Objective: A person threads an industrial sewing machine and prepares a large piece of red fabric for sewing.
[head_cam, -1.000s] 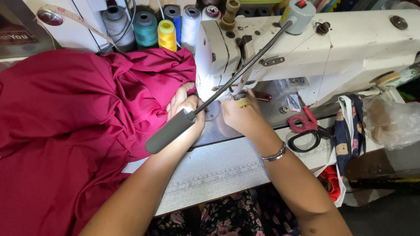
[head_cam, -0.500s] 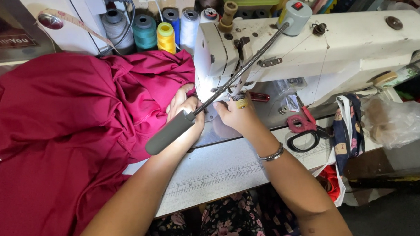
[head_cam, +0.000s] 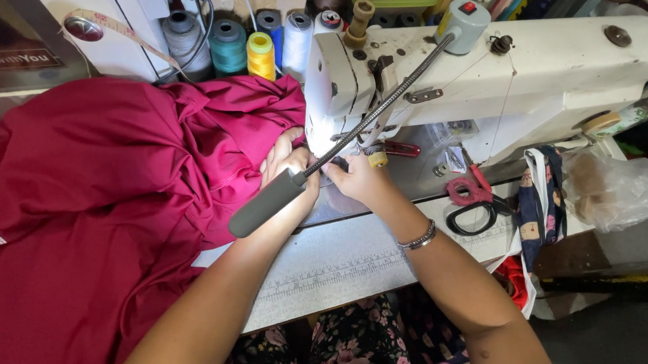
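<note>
A large crimson fabric [head_cam: 104, 216] covers the left of the table and bunches up against the white sewing machine [head_cam: 540, 75]. My left hand [head_cam: 284, 160] rests on the fabric's edge beside the needle area, fingers pressing it flat. My right hand [head_cam: 361, 178], with a beaded bracelet on its wrist, sits just right of the needle with its fingertips pinching something small there; what it grips is hidden. A grey gooseneck lamp [head_cam: 266, 203] crosses over both hands and lights the needle plate.
Thread cones [head_cam: 260, 54] in grey, teal, yellow, blue and white stand behind the machine. Scissors with pink and black handles [head_cam: 473, 200] lie on the table right of my right hand. A patterned strap [head_cam: 539, 200] and a clear plastic bag [head_cam: 620, 189] hang at the right edge.
Both hands have stayed at the needle area with only slight finger shifts. The fabric has not visibly moved.
</note>
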